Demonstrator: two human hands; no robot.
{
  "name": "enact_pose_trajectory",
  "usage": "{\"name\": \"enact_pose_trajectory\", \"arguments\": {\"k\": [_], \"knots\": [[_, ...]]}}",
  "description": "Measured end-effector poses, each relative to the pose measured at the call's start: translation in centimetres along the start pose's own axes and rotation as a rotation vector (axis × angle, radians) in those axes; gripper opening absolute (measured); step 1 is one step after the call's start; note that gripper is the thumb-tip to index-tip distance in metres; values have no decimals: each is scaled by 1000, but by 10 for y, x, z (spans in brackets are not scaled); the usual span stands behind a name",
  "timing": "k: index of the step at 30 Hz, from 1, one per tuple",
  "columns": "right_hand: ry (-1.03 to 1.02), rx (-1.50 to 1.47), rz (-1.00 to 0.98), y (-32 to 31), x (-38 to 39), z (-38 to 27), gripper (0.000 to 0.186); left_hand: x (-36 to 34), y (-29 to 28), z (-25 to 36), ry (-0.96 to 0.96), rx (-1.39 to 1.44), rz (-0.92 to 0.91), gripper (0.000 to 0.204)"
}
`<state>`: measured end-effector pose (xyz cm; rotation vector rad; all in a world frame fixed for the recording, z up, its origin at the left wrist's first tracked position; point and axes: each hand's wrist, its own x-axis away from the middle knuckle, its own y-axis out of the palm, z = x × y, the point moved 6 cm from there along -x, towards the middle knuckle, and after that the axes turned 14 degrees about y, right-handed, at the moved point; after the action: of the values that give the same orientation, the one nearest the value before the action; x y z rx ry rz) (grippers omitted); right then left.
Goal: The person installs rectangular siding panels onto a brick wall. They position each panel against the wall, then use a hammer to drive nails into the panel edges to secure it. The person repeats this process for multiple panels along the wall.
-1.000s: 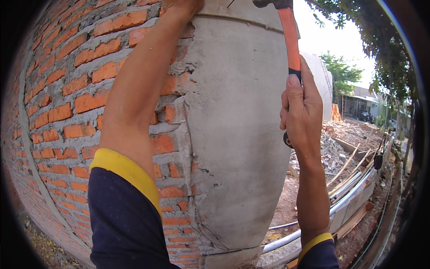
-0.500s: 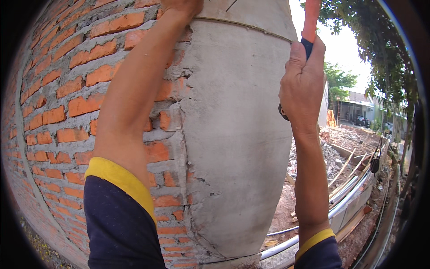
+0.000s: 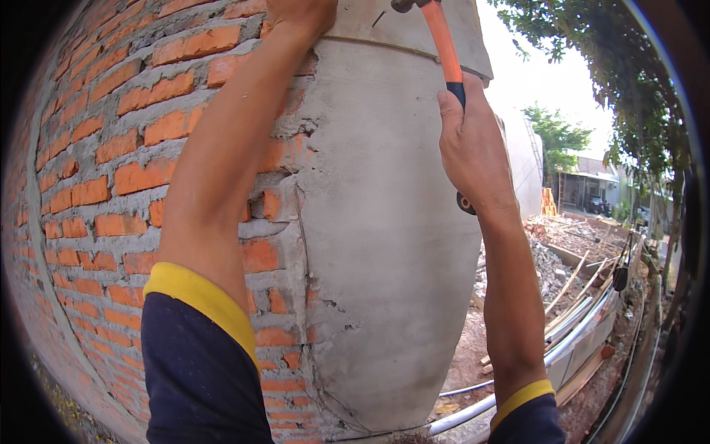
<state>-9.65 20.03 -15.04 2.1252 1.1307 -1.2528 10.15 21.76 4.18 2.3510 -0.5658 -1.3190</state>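
Observation:
My right hand point(image 3: 477, 144) is closed around the dark end of a hammer point(image 3: 442, 44) with an orange shaft. Its metal head, at the top edge of the view, is close to a thin dark nail point(image 3: 379, 18) sticking out of a grey board point(image 3: 451, 37). That board lies against the upper part of a grey plastered column point(image 3: 392, 185). Up at the board's left edge, beside the bricks, is my left hand point(image 3: 302, 13); the picture's top cuts off its fingers, so its grip is hidden. The handle's butt shows below my right wrist.
An orange brick wall point(image 3: 140, 174) with rough mortar runs along the left. To the right lie rubble point(image 3: 551, 270), wooden strips and white pipes point(image 3: 462, 416) on reddish ground. Tree foliage point(image 3: 592, 52) hangs at the upper right, with a building farther back.
My right hand has swung the hammer leftward, bringing its head into view near the nail. My left arm has stayed nearly where it was.

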Motion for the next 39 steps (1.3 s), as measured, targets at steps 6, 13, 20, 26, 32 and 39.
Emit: {"name": "enact_pose_trajectory", "arguments": {"k": [6,13,20,26,32,39], "knots": [[-424,-325,452,-33,23,-4,30,0,-5,2,2,-39,-10,26],[-132,-112,61,13,5,13,29,-4,-5,3,-79,-78,-69,25],[-443,-305,518,-15,19,5,28,-1,-3,1,-9,-73,-41,23],[-181,-154,149,12,14,14,26,-3,1,-2,-57,-66,-54,21],[-229,-143,172,10,5,3,30,-2,6,-5,-46,-85,-71,21],[-481,-377,611,-17,27,3,16,-2,2,-3,-61,-146,-24,20]]}}
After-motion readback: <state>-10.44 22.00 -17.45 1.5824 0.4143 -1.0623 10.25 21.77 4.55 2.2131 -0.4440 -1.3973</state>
